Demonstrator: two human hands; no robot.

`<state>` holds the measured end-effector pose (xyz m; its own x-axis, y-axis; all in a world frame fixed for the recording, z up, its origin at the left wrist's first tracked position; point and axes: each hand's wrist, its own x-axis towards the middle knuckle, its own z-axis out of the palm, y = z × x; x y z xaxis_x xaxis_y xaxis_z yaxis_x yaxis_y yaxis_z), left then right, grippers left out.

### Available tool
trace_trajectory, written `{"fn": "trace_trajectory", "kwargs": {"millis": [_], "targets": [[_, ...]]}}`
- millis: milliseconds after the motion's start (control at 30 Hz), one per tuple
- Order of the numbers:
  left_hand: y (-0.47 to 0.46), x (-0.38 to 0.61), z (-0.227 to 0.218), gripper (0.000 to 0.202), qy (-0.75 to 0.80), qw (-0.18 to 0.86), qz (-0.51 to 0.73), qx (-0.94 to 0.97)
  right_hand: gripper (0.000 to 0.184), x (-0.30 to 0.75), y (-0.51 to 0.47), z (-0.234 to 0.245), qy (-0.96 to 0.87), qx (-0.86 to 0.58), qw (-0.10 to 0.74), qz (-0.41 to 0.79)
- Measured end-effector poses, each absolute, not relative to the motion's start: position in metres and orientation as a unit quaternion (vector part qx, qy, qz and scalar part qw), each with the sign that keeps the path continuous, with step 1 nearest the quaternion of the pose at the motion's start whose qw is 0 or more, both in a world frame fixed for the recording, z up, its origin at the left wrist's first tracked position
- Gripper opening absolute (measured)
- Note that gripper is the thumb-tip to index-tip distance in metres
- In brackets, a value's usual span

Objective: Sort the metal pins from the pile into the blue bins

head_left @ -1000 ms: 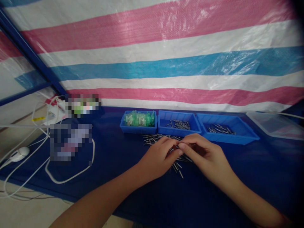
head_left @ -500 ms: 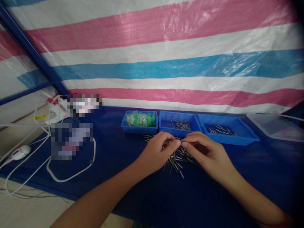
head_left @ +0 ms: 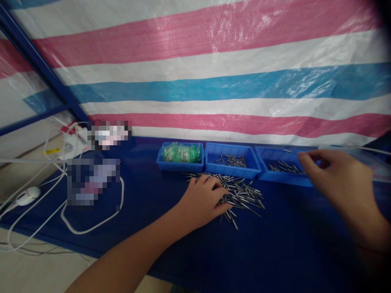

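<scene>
A loose pile of thin metal pins (head_left: pixel 244 193) lies on the dark blue tabletop. My left hand (head_left: pixel 204 200) rests at the pile's left side, fingers apart and touching the pins. My right hand (head_left: pixel 339 171) is pinched above the right blue bin (head_left: pixel 284 178), with a thin metal pin (head_left: pixel 287 150) sticking out leftward from its fingertips. Several pins (head_left: pixel 284 167) sit inside that bin, and its right end is hidden behind the hand. The middle blue bin (head_left: pixel 232 171) holds more short metal pins (head_left: pixel 235 161).
The left blue bin (head_left: pixel 180 166) contains green plastic packets (head_left: pixel 183 153). Behind my right hand, a clear plastic container (head_left: pixel 378 162) is partly covered. White cables (head_left: pixel 122 199) and a white rounded device (head_left: pixel 29 196) lie at the left. A striped tarp (head_left: pixel 214 89) hangs behind the table.
My hands have parted from their meeting point over the pile. The right moved right to the right bin with a pin; the left lowered onto the pile and its fingers spread.
</scene>
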<state>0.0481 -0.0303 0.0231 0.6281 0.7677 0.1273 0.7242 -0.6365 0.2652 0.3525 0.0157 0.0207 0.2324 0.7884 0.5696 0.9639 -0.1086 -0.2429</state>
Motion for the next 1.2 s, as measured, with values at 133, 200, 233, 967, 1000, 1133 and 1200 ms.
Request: {"fn": "trace_trajectory", "kwargs": {"millis": [133,200,233,967,1000,1133,1200], "targets": [[-0.03,0.049,0.023,0.025,0.414,0.089,0.098,0.9,0.031,0.366,0.022,0.012,-0.605,-0.748,0.219,-0.164],[-0.03,0.049,0.025,0.022,0.414,0.085,0.099,0.901,0.033,0.369,0.023,0.009,-0.608,-0.752,0.195,-0.164],[-0.03,0.05,0.025,0.022,0.414,0.082,0.1,0.901,0.034,0.369,0.023,0.008,-0.607,-0.754,0.191,-0.165],[-0.026,0.057,0.022,0.021,0.41,0.178,0.24,0.862,0.017,0.268,-0.015,0.017,-0.782,-0.464,0.39,0.144],[-0.025,0.057,0.022,0.02,0.401,0.216,0.26,0.851,0.016,0.262,-0.018,0.016,-0.787,-0.447,0.388,0.176],[-0.024,0.059,0.022,0.019,0.393,0.336,0.313,0.797,0.012,0.251,-0.025,0.01,-0.766,-0.42,0.403,0.272],[-0.026,0.061,0.022,0.02,0.4,0.384,0.337,0.761,0.012,0.251,-0.026,0.01,-0.747,-0.417,0.414,0.31]]}}
